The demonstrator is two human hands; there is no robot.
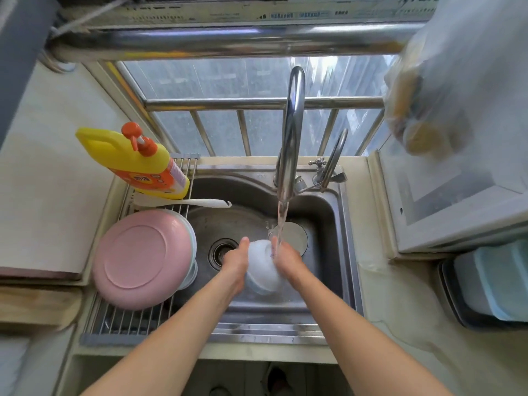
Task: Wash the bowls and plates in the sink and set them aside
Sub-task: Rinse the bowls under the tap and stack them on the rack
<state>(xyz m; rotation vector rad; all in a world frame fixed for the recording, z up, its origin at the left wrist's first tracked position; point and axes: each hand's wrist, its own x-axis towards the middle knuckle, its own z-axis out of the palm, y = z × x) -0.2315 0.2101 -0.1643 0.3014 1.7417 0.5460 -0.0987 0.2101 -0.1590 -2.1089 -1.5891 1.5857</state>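
On the far left, a yellow detergent bottle stands at the back of a wire drying rack laid over the sink's left side, and a pink plate rests face down on that rack atop other washed pieces, with a white spoon just behind it. In the steel sink, the left hand cups one side of a white bowl, fingers curled round its rim. The right hand presses the opposite side, its grip closed on the bowl too. Water from the tall faucet runs onto the bowl and the right fingers, so the step in hand appears to be rinsing. Another pale dish lies behind, near the sink's back right. The next move likely calls for turning the bowl under the stream, then carrying it left to the rack.
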